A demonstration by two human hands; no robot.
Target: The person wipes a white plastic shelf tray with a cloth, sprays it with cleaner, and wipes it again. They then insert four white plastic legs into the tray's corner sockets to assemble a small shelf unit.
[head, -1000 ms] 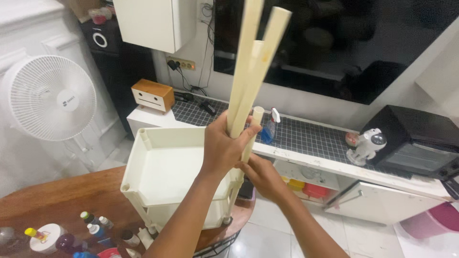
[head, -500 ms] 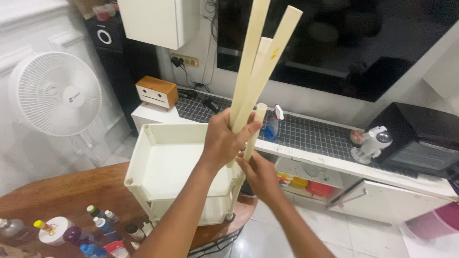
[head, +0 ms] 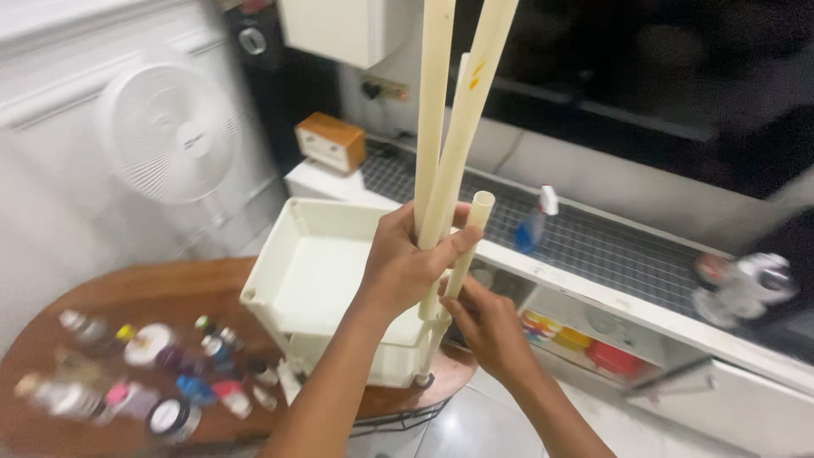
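In the head view, the left hand [head: 407, 263] is wrapped around a bundle of long cream tubes [head: 449, 127], fingers and thumb clamped tight on them — the tubes rise from the fist and run out of the top of the frame, fanning slightly apart. The right hand [head: 487, 326] sits just below and to the right, its fingers closed around the lower part of a shorter cream tube [head: 468, 246], which stands nearly upright with its open end level with the left thumb. The foot of this short tube reaches down to the near corner of a cream square tray [head: 314, 271], which is stacked on a second one and rests on a round wooden table [head: 127, 297].

On the table's left part lies a blurred cluster of small bottles and jars [head: 153, 365] with coloured caps. Behind the tray stands a white fan [head: 174, 136] against the wall. A low white shelf [head: 593, 254] with a mesh mat runs across — on it a small orange-brown box [head: 331, 142], a blue spray bottle [head: 534, 225] and a white and red toy figure [head: 746, 288].
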